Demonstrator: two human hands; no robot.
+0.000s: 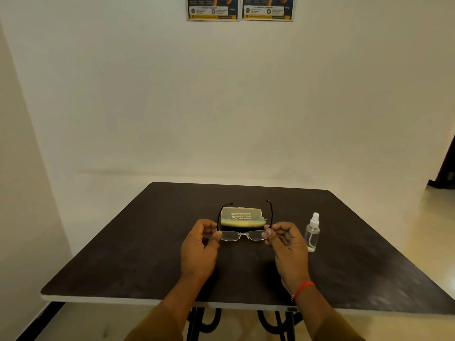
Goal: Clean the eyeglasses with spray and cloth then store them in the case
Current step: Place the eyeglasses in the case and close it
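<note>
Glasses [242, 235] are hanging above the table [123, 242], just in front of the case [241, 217], long axis running left-right, temples open. Left hand [199, 249] and right hand [285, 247] are pinching the 2 ends. Spray [312, 233] is standing nearest the right hand.

Brown sleeves [157, 326]; red wristband [303, 289], right wrist.

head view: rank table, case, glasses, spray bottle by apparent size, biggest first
1. table
2. case and glasses, similar in width; the glasses are held nearer the camera, so no ranking between them
3. spray bottle, smallest
</note>
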